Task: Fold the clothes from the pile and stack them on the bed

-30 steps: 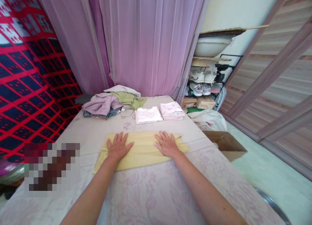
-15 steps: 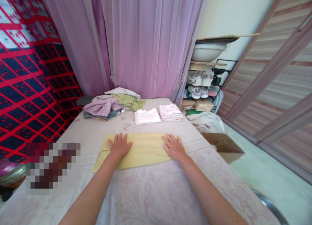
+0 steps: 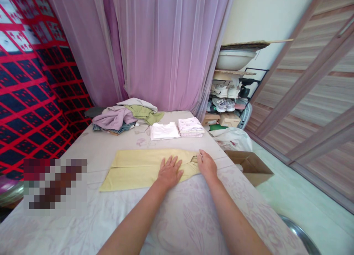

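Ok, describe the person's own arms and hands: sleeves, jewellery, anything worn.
Both forearms are bare as far as the frame shows; no sleeve or cuff is in view. The left hand and right hand wear no gloves. No watch or bracelet shows on either wrist, and no ring can be made out. Fingernails look short and unpainted.
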Demonstrator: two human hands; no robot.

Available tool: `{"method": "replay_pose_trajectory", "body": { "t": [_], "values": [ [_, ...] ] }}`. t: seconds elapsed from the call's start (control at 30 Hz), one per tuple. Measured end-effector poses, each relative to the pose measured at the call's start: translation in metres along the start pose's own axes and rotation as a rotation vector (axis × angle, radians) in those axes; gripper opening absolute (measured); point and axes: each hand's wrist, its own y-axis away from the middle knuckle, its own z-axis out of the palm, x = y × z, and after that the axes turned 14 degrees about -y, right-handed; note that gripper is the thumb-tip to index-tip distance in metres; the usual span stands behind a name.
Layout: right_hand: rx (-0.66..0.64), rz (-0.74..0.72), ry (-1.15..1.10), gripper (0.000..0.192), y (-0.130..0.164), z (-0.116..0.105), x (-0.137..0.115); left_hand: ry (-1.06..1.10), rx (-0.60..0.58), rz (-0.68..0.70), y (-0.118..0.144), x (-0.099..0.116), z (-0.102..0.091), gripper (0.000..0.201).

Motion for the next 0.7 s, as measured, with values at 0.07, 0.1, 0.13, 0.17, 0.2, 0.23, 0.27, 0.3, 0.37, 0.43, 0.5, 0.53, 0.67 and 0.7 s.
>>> {"method": "replay_pose_trajectory", "body": {
  "t": [0.07,0.1,0.13,0.17,0.2,0.23,0.27,0.3,0.37,0.43,0.5,0.53,0.67,0.7],
  "values": [
    [0.008,0.178,-0.004,0.051,-0.003,-0.006,0.002,-0.007,-0.003,-0.004,0.0,-0.001,-0.001,0.056],
    [-0.015,0.229,-0.005,0.053,-0.005,-0.008,0.001,-0.01,-0.003,-0.006,0.0,-0.001,-0.001,0.056],
    [-0.037,0.26,-0.007,0.054,-0.007,-0.009,0.0,-0.013,-0.003,-0.007,-0.001,-0.001,-0.002,0.056],
    [-0.051,0.277,-0.009,0.056,-0.01,-0.008,-0.001,-0.016,-0.004,-0.007,-0.001,0.0,-0.003,0.056],
    [-0.058,0.288,-0.012,0.057,-0.013,-0.008,-0.002,-0.019,-0.003,-0.007,0.0,0.0,-0.004,0.056],
    [-0.061,0.296,-0.016,0.058,-0.016,-0.006,-0.003,-0.021,-0.003,-0.008,0.0,0.001,-0.004,0.056],
    [-0.064,0.302,-0.019,0.058,-0.018,-0.005,-0.004,-0.023,-0.003,-0.009,0.0,0.001,-0.005,0.056],
    [-0.067,0.305,-0.022,0.057,-0.021,-0.004,-0.004,-0.024,-0.002,-0.01,0.0,0.002,-0.005,0.056],
    [-0.069,0.298,-0.031,0.053,-0.024,-0.002,-0.004,-0.023,-0.005,-0.009,0.001,0.002,-0.006,0.056],
    [-0.06,0.28,-0.045,0.047,-0.025,-0.001,-0.005,-0.017,-0.009,-0.009,0.001,0.002,-0.006,0.056],
    [-0.046,0.256,-0.061,0.042,-0.024,-0.002,-0.005,-0.009,-0.005,-0.008,0.001,0.001,-0.005,0.056],
    [-0.04,0.243,-0.068,0.04,-0.024,-0.002,-0.005,-0.007,0.0,-0.007,0.001,0.001,-0.005,0.056],
    [-0.034,0.225,-0.081,0.038,-0.022,-0.002,-0.006,-0.006,0.007,-0.009,0.001,0.001,-0.003,0.056],
    [-0.037,0.227,-0.081,0.038,-0.021,-0.001,-0.006,-0.006,0.005,-0.009,0.002,0.002,-0.003,0.056]
  ]
}}
